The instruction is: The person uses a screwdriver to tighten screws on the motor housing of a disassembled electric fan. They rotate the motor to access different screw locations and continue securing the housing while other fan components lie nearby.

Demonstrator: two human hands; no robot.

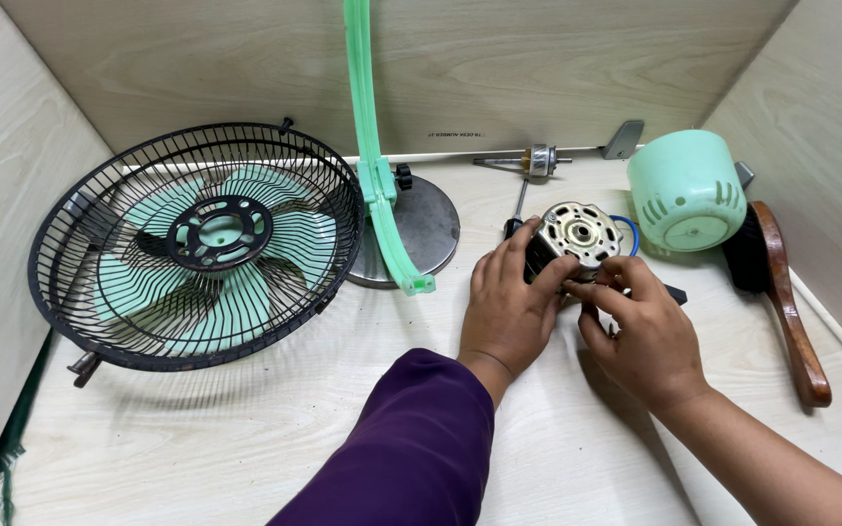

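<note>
Both hands grip a metal fan motor point(575, 237) mid-table: left hand point(509, 307) cups its side, right hand point(640, 326) pinches its front edge. A black fan cage point(197, 244) lies left, a green housing point(686, 191) and wooden brush point(786, 292) right. The hands hide the motor's lower half.

Both arms reach in from the near edge toward the middle of the scene. The left arm wears a purple sleeve down to the wrist; the left hand point(511, 304) lies palm down, knuckles up, its fingers curled forward and its thumb stretched right toward the other hand. The right forearm is bare and enters from the near right corner at a slant. The right hand point(638, 329) is turned back-up, fingers bent and pinched together at the tips — close against the left thumb, the two hands nearly meeting.
</note>
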